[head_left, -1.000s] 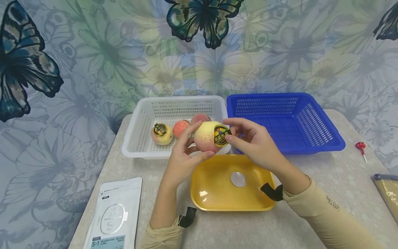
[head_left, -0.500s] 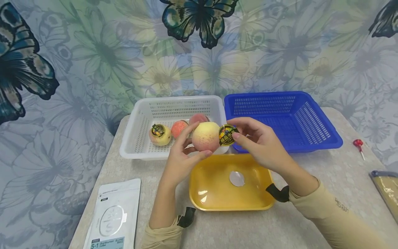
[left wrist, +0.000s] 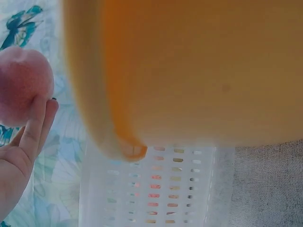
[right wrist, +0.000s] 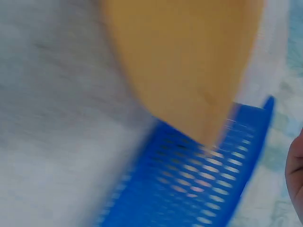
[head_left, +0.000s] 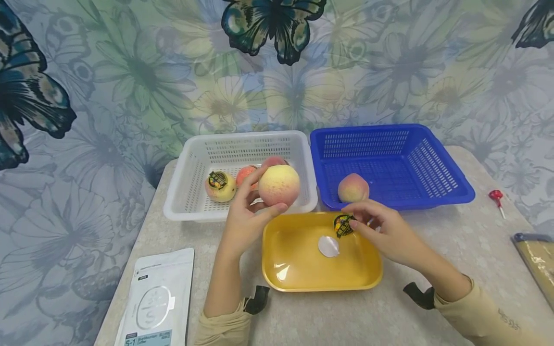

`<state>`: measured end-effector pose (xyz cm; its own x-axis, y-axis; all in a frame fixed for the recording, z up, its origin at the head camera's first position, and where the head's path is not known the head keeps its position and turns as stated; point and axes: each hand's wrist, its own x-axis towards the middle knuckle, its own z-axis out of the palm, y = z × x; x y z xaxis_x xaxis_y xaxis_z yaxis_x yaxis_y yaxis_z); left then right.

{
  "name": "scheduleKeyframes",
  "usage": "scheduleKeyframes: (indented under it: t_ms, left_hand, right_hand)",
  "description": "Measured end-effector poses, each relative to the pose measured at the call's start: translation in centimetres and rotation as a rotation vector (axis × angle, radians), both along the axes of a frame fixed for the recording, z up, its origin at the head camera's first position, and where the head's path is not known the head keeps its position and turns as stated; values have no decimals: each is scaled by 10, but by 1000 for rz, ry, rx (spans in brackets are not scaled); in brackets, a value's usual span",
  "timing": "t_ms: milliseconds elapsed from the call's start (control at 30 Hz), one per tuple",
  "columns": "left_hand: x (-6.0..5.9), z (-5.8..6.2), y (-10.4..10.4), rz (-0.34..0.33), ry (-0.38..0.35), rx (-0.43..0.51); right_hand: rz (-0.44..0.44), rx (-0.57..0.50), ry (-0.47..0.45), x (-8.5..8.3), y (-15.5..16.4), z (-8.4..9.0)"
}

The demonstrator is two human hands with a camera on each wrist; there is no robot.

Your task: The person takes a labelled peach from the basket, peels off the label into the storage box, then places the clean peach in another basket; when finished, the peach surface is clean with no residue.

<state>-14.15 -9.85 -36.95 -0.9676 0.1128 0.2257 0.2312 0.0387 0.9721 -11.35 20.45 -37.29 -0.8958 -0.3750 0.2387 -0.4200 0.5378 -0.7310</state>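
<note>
My left hand (head_left: 247,216) holds a yellow-and-pink peach (head_left: 279,185) up in front of the white basket (head_left: 177,199); the left wrist view shows fingers against the peach (left wrist: 26,85). Between thumb and forefinger my right hand (head_left: 387,233) pinches a round black sticker (head_left: 344,226) with coloured fruit on it, over the far right part of the yellow tray (head_left: 298,276). A pale round piece (head_left: 329,246) lies in that tray. Only an edge of the right hand (right wrist: 296,170) enters the right wrist view.
In the white basket lie a peach with a black sticker (head_left: 220,186) and two redder fruits. One peach (head_left: 353,188) sits in the blue basket (head_left: 459,194). A white pouch (head_left: 160,293) lies at the left, a red lollipop (head_left: 496,196) and a tan packet (head_left: 536,259) at the right.
The sticker has come off the peach in my left hand. My right hand has moved down and right with it, over the tray, uncovering the peach in the blue basket.
</note>
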Motion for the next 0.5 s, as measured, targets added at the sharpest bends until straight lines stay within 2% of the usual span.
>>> scheduleKeyframes:
  t_ms: [200,367,500]
  left_hand:
    - [0,0,0,-3,12,3]
    - [0,0,0,-1,22,-5]
    - [0,-1,-1,2,34,-9]
  right_hand:
    - [93,117,-24,10,-2,-35]
    - [224,157,-51,12,-14,-51]
    - [289,159,-66,11,-22,-59]
